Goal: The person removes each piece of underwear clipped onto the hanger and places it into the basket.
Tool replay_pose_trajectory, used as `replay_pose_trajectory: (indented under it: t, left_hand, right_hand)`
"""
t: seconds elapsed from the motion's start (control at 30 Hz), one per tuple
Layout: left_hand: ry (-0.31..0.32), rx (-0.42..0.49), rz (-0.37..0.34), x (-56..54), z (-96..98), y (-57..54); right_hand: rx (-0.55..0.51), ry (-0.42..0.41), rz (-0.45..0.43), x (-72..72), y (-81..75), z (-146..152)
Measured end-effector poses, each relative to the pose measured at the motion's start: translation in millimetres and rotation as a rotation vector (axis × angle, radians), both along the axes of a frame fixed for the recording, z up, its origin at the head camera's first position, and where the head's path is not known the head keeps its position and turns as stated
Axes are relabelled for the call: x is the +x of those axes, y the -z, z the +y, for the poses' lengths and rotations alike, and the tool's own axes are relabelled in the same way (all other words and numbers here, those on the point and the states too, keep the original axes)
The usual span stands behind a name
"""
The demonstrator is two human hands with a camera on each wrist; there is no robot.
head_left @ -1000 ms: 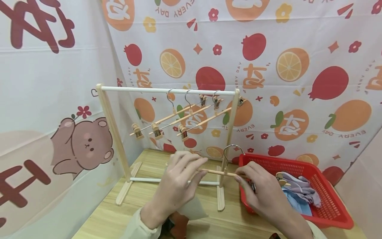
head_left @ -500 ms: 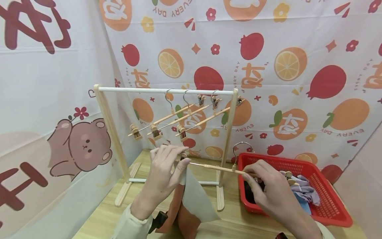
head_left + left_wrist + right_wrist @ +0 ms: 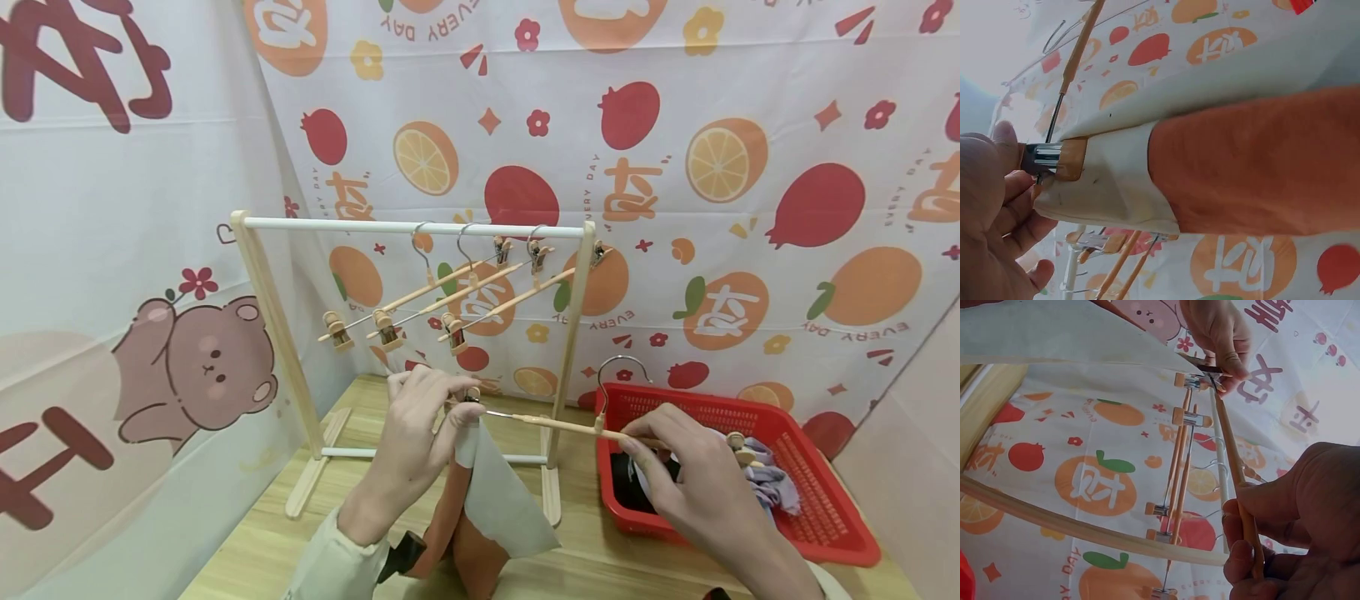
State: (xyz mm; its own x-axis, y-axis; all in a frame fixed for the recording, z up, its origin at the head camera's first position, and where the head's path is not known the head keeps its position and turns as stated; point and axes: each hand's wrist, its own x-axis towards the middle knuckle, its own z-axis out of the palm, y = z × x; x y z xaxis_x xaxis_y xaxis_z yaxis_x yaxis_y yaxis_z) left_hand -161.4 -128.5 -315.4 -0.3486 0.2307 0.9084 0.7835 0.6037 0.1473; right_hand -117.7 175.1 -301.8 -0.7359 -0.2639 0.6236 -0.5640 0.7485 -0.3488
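Note:
My right hand (image 3: 693,467) grips the wooden bar of a clip hanger (image 3: 570,423) near its right end, the metal hook pointing up. At the other end, my left hand (image 3: 420,442) pinches the wooden-and-metal clip (image 3: 1047,159) between thumb and fingers. In the left wrist view that clip sits over the pale edge of a rust-brown and off-white cloth garment (image 3: 1241,162). From there the garment (image 3: 506,500) hangs down in folds towards the table. The hanger tilts slightly down to the right in the head view.
A wooden rack (image 3: 270,333) with a white top rail (image 3: 337,224) stands behind my hands, bearing three clip hangers. To the right sits a red basket (image 3: 825,508) with folded lilac and black cloths in it. A printed curtain (image 3: 585,75) hangs behind.
The hanger has shifted right and its left end has risen, with the left-end clip and the hanging garment coming into view. Both hands keep hold while the left hand has moved slightly left.

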Motion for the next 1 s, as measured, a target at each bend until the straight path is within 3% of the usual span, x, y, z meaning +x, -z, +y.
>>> replay_pose_trajectory:
  t: [0.33,0.63,0.83,1.0]
  left_hand:
    - [0.119,0.054,-0.140,1.6,-2.2,3.6]
    - [0.138,0.057,-0.176,1.8,-2.4,4.9]
    - [0.148,0.067,-0.241,3.3,-3.0,5.2]
    - [0.153,0.072,-0.253,3.9,-3.0,4.6]
  right_hand:
    - [0.008,-0.005,-0.026,1.7,-0.4,1.9]
    - [0.007,-0.011,-0.051,1.0,-0.7,2.4]
    - [0.013,0.004,-0.068,2.0,-1.5,3.3]
    - [0.002,-0.019,-0.037,1.5,-0.5,5.1]
